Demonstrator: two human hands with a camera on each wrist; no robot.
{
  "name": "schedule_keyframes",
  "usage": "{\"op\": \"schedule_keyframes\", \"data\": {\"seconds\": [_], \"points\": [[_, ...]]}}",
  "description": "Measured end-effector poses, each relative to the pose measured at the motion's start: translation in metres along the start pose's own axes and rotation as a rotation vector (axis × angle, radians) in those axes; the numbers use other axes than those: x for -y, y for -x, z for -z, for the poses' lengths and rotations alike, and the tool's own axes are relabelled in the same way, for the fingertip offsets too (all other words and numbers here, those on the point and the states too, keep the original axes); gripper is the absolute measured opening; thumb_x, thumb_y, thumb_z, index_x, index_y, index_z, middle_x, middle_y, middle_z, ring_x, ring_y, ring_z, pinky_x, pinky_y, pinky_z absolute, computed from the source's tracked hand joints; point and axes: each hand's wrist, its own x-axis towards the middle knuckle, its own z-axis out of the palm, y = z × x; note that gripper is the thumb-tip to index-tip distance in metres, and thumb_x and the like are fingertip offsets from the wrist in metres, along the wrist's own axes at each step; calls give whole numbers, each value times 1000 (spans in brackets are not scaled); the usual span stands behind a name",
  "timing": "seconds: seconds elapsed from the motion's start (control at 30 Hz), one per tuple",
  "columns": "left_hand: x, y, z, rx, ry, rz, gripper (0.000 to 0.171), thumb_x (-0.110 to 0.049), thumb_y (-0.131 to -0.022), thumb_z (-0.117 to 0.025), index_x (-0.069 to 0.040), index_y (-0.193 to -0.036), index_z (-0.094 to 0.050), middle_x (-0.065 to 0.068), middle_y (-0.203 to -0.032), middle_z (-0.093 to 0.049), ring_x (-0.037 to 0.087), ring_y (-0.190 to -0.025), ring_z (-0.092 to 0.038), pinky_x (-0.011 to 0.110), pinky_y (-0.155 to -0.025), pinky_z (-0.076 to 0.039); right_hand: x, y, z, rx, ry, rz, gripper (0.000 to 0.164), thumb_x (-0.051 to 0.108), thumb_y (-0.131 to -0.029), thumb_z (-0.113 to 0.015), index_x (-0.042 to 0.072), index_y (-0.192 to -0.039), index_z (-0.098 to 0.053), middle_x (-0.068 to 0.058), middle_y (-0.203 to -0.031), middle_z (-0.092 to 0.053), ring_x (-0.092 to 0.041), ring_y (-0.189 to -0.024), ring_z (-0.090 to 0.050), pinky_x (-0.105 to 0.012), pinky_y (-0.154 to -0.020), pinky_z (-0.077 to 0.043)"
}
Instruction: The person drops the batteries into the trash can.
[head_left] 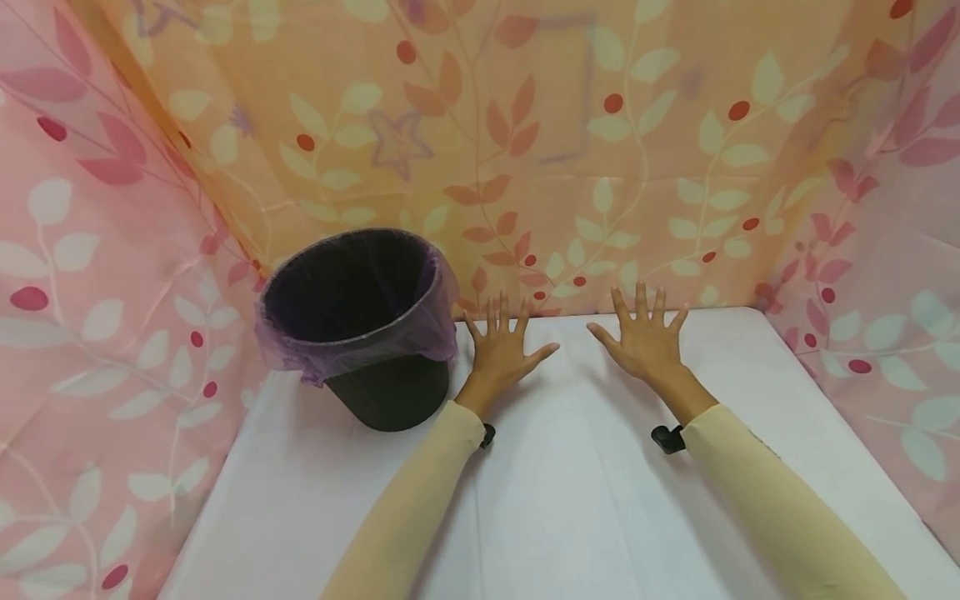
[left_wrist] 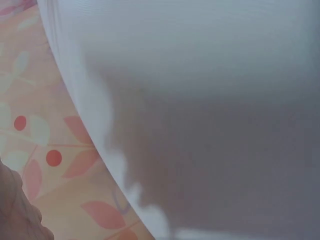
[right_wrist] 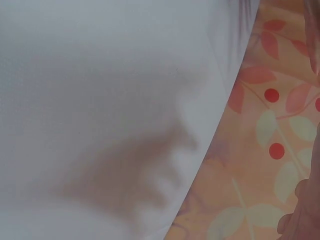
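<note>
Both hands are stretched forward over the white table with fingers spread and nothing held. My left hand [head_left: 500, 354] is just right of a black bin [head_left: 401, 387] lined with a thin purple bag [head_left: 360, 354]. Farther right, my right hand [head_left: 648, 342] has its thumb pointing toward the left hand. In the left wrist view, part of the left hand [left_wrist: 20, 210] shows at the lower left edge, and its shadow falls on the cloth. The right wrist view catches a strip of the right hand [right_wrist: 302, 215] at the right edge, with a finger-shaped shadow beside it.
A white cloth [head_left: 547, 500] covers the table. Behind it hangs an orange curtain [head_left: 480, 167] with leaves and red dots. Pink leafy curtains [head_left: 97, 333] close off the left and right sides. Dark straps [head_left: 667, 439] sit at the wrists below the cream sleeves [head_left: 772, 500].
</note>
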Motion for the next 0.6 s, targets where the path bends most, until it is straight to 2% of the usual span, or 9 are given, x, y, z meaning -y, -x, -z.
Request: {"op": "schedule_keyframes", "data": {"seconds": [0.13,0.3,0.37,0.43,0.5,0.53,0.57,0.6], "points": [[-2,-2,4,8,7,-12,97,-89,-72,-10,-34,-151,2,12,-158,1,34,-143,2,73,-102,0,-2,-3,1,12,-8,-4,88,78,-84,-23,25,-153,-5,-19,-156,4,-35,-133,30,-73,-95,17],[-3,-7,6,32,-20,-8,97,-88,-73,-9,-33,-150,6,11,-158,5,31,-143,11,71,-103,3,-2,-8,6,14,5,-4,88,78,-84,-22,24,-153,-5,-21,-156,1,-35,-134,29,-71,-95,21],[-4,-3,9,41,-34,-25,96,-86,-76,-14,-30,-151,4,12,-157,8,31,-142,13,71,-103,3,1,-6,8,11,3,3,89,77,-85,-23,22,-153,-6,-23,-155,1,-36,-135,27,-70,-96,21],[-8,9,18,49,-61,-72,94,-82,-80,-20,-25,-152,1,15,-157,9,33,-142,10,69,-105,-2,5,3,12,17,-26,13,90,75,-86,-26,18,-153,-6,-25,-154,0,-38,-137,22,-70,-97,19],[-13,33,42,72,-63,-167,89,-75,-86,-27,-21,-153,-3,18,-156,7,36,-143,3,64,-108,-11,14,18,19,34,-92,33,88,70,-89,-31,14,-153,-9,-25,-154,-5,-41,-139,12,-71,-100,11],[-15,50,61,92,-36,-238,85,-71,-88,-30,-21,-153,-8,18,-156,3,35,-143,-5,60,-109,-19,20,28,23,45,-154,41,87,67,-90,-35,13,-152,-11,-23,-155,-9,-41,-141,4,-70,-103,5],[-15,69,86,123,12,-329,80,-67,-91,-33,-21,-153,-12,16,-157,-2,32,-142,-16,53,-108,-27,27,38,29,59,-225,50,84,64,-91,-38,12,-152,-14,-20,-154,-15,-40,-141,-7,-68,-106,-4],[-13,88,115,165,99,-443,75,-62,-93,-35,-22,-152,-15,12,-157,-8,27,-140,-23,46,-108,-33,34,48,35,74,-313,60,80,61,-91,-42,12,-151,-21,-18,-152,-25,-39,-139,-20,-65,-106,-15]]}}
